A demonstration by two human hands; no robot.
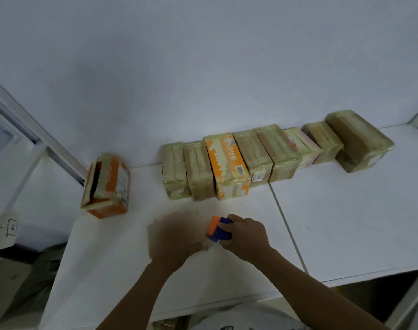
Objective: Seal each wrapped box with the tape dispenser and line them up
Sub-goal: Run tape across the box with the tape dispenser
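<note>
Lower centre: gripping blue-and-orange plastic tape dispenser [218,229] with right hand [246,236]; beside it, blurred left hand [177,236], grip impossible to tell. Above, row of yellowish film-wrapped boxes [277,153]; apart at left, orange wrapped box [106,186].

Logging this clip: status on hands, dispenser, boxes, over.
Right hand grips tape dispenser. Left hand blurred beside it, grip unclear. Row of wrapped boxes along wall; orange box stands apart, left.

white table [346,222] | 8 wrapped boxes [253,158] in row at wall (side by side) | 1 orange box [108,186] apart, left
</note>
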